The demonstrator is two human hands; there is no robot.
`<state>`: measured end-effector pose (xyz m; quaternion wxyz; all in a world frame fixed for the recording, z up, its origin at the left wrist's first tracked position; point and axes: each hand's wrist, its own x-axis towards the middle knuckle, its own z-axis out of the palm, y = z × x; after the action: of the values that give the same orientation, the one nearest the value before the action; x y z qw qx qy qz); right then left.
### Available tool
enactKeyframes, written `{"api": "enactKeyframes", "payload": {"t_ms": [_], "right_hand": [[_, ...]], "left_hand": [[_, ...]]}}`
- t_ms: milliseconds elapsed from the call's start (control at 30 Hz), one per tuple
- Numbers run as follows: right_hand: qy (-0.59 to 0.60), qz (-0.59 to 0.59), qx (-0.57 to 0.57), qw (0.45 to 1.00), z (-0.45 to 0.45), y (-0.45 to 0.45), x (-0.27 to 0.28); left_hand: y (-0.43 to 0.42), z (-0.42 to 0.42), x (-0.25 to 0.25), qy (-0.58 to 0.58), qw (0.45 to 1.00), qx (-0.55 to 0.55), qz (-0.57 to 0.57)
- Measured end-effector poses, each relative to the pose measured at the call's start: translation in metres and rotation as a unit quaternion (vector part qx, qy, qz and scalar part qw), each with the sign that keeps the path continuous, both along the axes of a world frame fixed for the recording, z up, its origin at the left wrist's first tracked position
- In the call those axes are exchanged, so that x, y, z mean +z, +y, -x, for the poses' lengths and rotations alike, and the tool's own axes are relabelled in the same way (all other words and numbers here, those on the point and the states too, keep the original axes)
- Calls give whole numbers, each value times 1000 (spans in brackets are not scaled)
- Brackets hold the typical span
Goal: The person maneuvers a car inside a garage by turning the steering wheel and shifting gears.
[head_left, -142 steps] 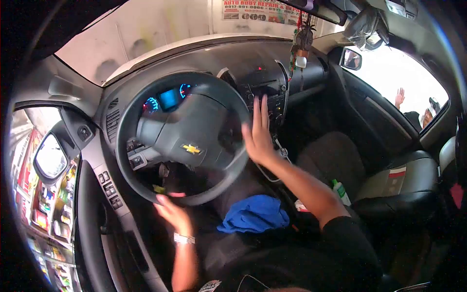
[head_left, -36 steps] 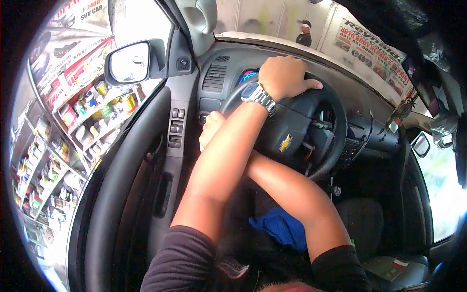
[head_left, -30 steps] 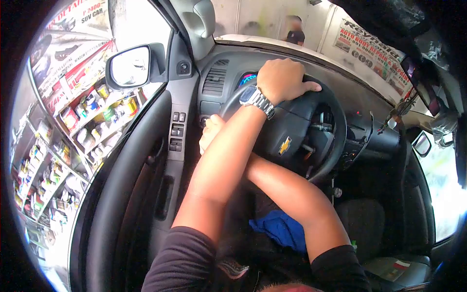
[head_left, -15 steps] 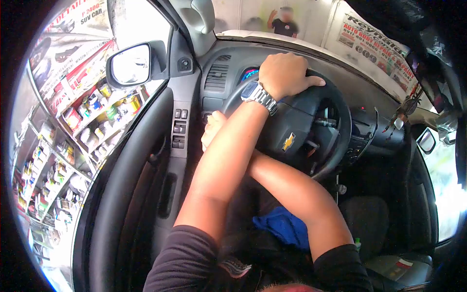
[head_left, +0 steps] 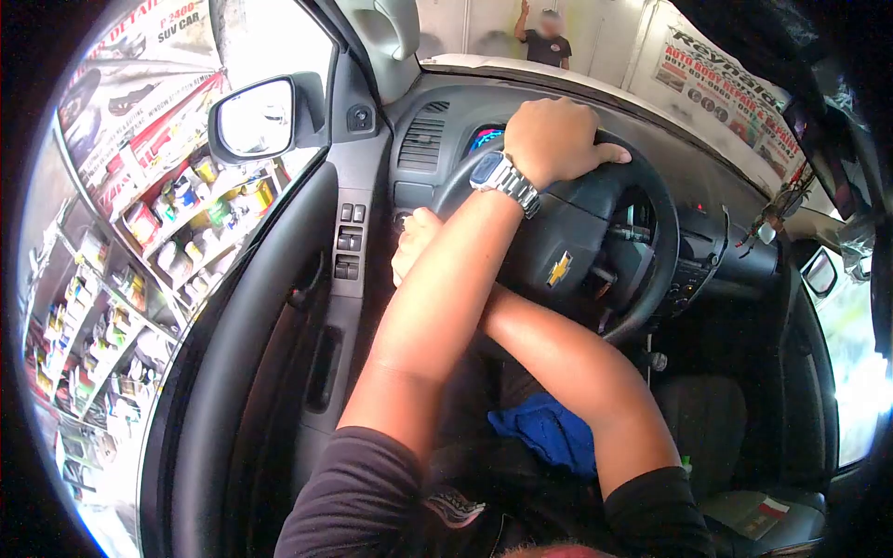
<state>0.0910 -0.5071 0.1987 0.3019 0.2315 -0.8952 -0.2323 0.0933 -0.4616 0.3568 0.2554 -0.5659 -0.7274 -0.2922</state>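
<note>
My arms are crossed, the left forearm over the right. My left hand point(head_left: 555, 141), with a metal watch point(head_left: 505, 182) on its wrist, is wrapped over the top rim of the black steering wheel point(head_left: 663, 246). On the wheel's left side my right hand point(head_left: 415, 244) is closed round the rim, partly hidden behind the left forearm. The wheel is turned, its gold emblem point(head_left: 559, 268) tilted. A blue cloth point(head_left: 549, 432) lies on my lap, partly under the right arm.
Beyond the windshield a person point(head_left: 544, 45) stands by a wall with one hand raised. The driver's door point(head_left: 251, 372) and side mirror point(head_left: 253, 121) are at the left, with shelves of cans point(head_left: 186, 219) outside. Ornaments point(head_left: 774, 226) hang at the right. The passenger seat point(head_left: 763, 521) is lower right.
The person outside has come into a new spot, further left, and raised a hand. My hands keep their grip from a second ago; earlier they were open and uncrossed, and the wheel stood at another angle.
</note>
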Motion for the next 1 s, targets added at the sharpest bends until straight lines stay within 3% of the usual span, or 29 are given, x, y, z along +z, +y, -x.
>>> {"api": "enactKeyframes", "payload": {"t_ms": [1000], "right_hand": [[2, 8, -4, 1000, -1, -3, -9]], "left_hand": [[-6, -2, -6, 19, 1000, -13, -3]]}}
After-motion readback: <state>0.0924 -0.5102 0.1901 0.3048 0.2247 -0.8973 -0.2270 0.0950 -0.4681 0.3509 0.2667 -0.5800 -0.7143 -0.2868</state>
